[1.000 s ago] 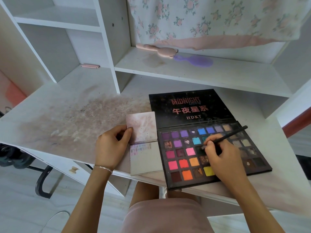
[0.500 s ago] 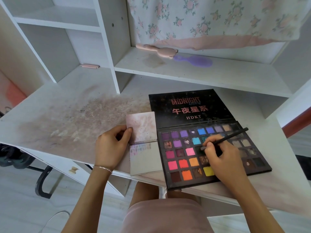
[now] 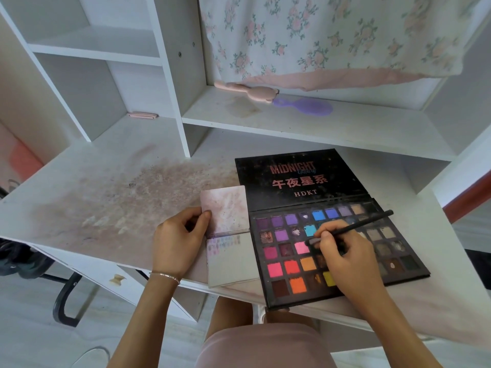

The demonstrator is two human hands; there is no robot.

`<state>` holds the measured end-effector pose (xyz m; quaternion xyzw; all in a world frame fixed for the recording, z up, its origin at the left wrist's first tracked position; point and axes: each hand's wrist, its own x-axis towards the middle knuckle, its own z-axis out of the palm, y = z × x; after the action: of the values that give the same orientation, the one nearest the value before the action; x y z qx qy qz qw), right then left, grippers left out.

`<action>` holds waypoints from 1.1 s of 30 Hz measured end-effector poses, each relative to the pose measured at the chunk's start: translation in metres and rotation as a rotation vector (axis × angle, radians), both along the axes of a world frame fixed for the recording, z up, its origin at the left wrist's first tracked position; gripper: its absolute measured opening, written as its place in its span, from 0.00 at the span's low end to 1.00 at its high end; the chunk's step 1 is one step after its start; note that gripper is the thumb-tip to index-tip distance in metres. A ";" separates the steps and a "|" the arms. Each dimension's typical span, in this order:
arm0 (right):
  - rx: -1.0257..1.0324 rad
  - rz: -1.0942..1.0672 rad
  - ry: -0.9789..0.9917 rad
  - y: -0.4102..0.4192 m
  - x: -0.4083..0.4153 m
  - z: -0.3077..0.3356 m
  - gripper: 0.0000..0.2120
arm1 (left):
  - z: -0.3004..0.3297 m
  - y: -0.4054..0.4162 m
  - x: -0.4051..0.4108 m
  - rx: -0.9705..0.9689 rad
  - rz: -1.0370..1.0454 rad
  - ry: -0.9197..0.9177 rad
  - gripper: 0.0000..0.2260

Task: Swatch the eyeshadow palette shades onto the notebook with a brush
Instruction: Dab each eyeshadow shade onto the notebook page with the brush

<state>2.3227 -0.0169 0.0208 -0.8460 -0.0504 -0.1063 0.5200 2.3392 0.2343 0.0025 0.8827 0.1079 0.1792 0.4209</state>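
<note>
On the white desk [image 3: 79, 181]: eyeshadow palette [image 3: 340, 251] open flat, notebook [image 3: 228, 235] just beside it on the left, a few small swatches at the top of the near page. Right hand [image 3: 348, 261] pinching the brush [image 3: 353, 228] like a pen, tip down at the pans near the pink shade. Left hand [image 3: 178, 243], fingers curled, thumb pinning the notebook's edge. Best now: load lightly, tap off excess, keep the page pinned, place the next stroke beside the existing row.
</note>
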 end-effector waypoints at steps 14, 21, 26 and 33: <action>0.062 0.267 0.091 0.082 0.001 0.003 0.05 | 0.001 0.000 0.001 0.011 -0.007 0.009 0.06; 0.012 0.324 0.122 0.087 0.004 0.000 0.06 | 0.002 0.001 0.000 -0.007 -0.017 0.005 0.06; -0.013 0.349 0.133 0.087 0.004 0.001 0.09 | 0.003 0.001 0.000 -0.001 -0.019 -0.001 0.07; -0.037 0.367 0.150 0.087 0.003 0.001 0.07 | 0.002 0.001 0.000 0.024 -0.008 0.003 0.07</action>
<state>2.3259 0.0705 0.0219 -0.8377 -0.1670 0.0544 0.5172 2.3389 0.2351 0.0050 0.8885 0.1027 0.1772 0.4107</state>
